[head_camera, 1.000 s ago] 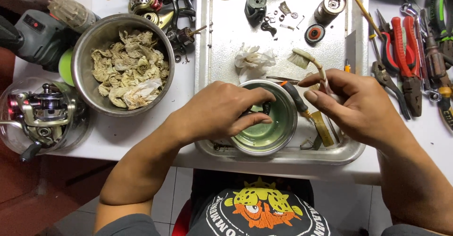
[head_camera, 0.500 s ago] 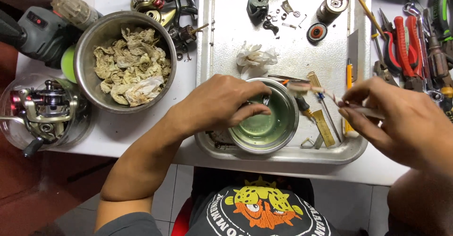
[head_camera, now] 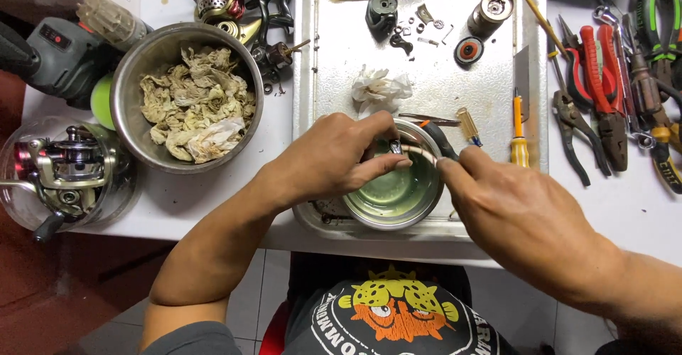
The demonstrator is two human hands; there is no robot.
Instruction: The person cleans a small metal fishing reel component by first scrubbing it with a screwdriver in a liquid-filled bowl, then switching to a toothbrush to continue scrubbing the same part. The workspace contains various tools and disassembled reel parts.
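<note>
My left hand [head_camera: 334,160] hovers over a small steel bowl [head_camera: 398,202] of greenish liquid and pinches a small dark metal part [head_camera: 395,146] between thumb and fingers. My right hand [head_camera: 522,213] comes in from the right and grips a pale-handled brush [head_camera: 425,155] whose tip meets the part. The bowl stands at the near edge of a metal tray [head_camera: 490,113]. On the tray lie a crumpled white tissue [head_camera: 380,89], small screws, a black reel part [head_camera: 381,3] and a round spool [head_camera: 490,11].
A large steel bowl [head_camera: 135,64] of dirty rags stands to the left. A fishing reel [head_camera: 67,170] sits in a clear dish at the far left. Pliers and screwdrivers [head_camera: 604,85] lie to the right of the tray. A power tool [head_camera: 50,53] lies at the top left.
My right hand swung out to the right with the brush, then came back to the bowl. My left hand lifted the small part to the bowl's far rim.
</note>
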